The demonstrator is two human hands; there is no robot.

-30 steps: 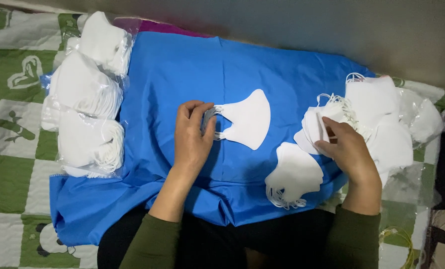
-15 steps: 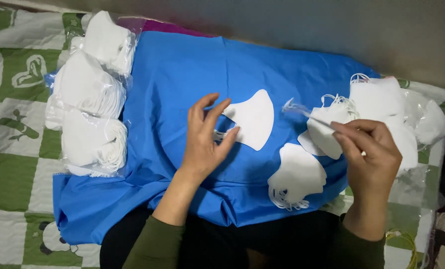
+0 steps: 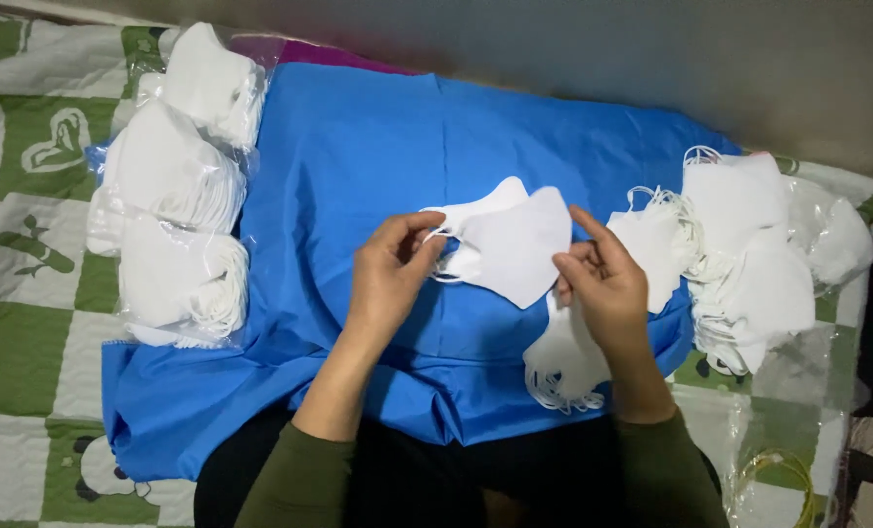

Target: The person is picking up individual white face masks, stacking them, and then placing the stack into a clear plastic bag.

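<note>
— Two masks, or one?
— Two, I think: a white folded mask (image 3: 513, 244) lies over another, between both hands above the blue cloth (image 3: 358, 176). Its long axis runs left to right.
— Which hand is nearer?
— Both touch. The left hand (image 3: 389, 269) pinches the ear loop end; the right hand (image 3: 601, 279) nips the opposite edge.
— Texture?
— Soft, matte fabric, curved edges. Bagged mask stacks (image 3: 172, 196) lie far left, loose masks (image 3: 739, 235) right.

Bagged masks (image 3: 177, 196) left, loose masks (image 3: 749, 244) right
</note>
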